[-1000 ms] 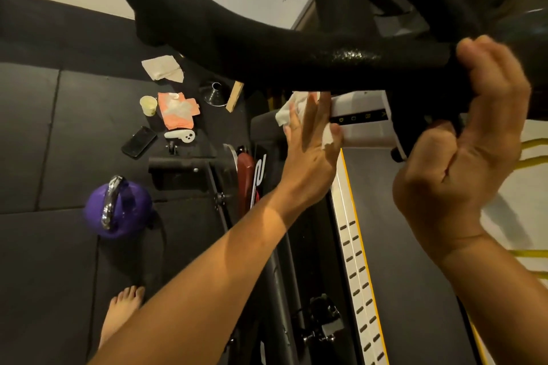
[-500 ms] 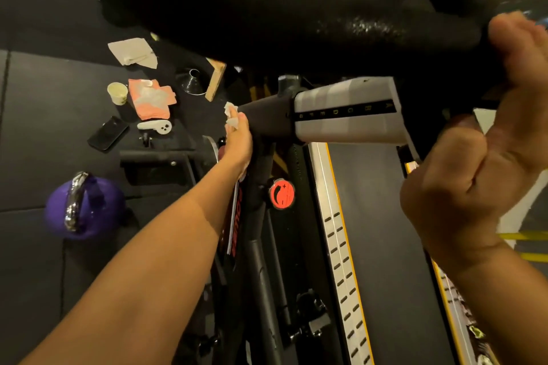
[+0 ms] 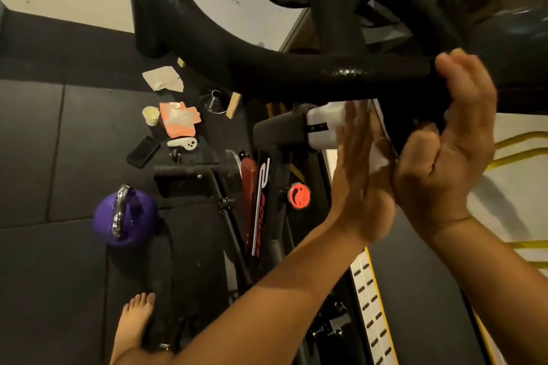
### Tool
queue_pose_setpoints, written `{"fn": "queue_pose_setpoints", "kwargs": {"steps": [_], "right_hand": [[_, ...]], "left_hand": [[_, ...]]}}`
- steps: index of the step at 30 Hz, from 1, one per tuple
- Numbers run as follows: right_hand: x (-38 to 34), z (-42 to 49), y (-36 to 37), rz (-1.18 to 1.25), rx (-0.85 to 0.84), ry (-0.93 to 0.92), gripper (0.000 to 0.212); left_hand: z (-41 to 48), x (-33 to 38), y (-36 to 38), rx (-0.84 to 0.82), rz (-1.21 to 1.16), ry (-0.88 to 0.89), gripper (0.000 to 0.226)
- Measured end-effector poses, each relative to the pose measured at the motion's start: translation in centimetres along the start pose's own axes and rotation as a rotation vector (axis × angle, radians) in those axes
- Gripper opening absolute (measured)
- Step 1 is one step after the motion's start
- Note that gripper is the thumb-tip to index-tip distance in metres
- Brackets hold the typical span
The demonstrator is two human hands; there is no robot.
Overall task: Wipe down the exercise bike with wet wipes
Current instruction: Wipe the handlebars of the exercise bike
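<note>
Wipe (image 3: 378, 157) under left grip (image 3: 360, 178), below handlebar (image 3: 296, 75)

The left hand (image 3: 358, 184) has slid back right from the black stem (image 3: 275, 127) along the white bar (image 3: 321, 127). Its straight fingers now press the wet wipe (image 3: 378, 157) against the bar's right end, just beside the right hand (image 3: 444, 151) gripping the handlebar (image 3: 296, 74).

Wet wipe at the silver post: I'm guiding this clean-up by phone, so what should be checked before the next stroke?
1. Wipe held: ok, left hand presses the wet wipe with straight fingers.
2. Wipe on bike: ok, it lies against the silver post.
3. Bike steadied: ok, right hand grips the handlebar.
4. Wipe damp enough: cannot tell.
5. Post's far side clean: cannot tell, hidden.
</note>
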State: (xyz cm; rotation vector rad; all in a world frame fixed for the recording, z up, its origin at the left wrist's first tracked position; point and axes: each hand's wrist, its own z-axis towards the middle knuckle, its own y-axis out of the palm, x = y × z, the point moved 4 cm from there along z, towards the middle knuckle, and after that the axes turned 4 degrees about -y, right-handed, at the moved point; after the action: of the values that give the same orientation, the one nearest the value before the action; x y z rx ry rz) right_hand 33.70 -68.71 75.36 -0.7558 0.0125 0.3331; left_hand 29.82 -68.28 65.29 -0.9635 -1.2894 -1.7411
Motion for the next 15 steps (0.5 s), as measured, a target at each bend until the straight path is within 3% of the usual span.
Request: {"fn": "queue_pose_setpoints", "kwargs": {"steps": [4,8,10,15], "right_hand": [[-0.2,-0.1,-0.3,0.010,-0.024,0.010,0.058],[0.3,0.1,0.0,0.017,-0.029,0.003,0.058],[0.4,0.0,0.0,0.031,-0.029,0.007,0.058],[0.2,0.1,-0.3,-0.003,-0.099,0.042,0.060]], "left_hand": [[0.2,-0.9,-1.2,-0.023,0.012,-0.042,0.078],[3.2,-2.1,-3.7,0.056,0.101,-0.180,0.055],[1.8,-1.0,-2.5,0.044,0.266,-0.211,0.052],[-3.5,2.5,-1.2,-0.302,0.440,-0.293,0.050]]}}
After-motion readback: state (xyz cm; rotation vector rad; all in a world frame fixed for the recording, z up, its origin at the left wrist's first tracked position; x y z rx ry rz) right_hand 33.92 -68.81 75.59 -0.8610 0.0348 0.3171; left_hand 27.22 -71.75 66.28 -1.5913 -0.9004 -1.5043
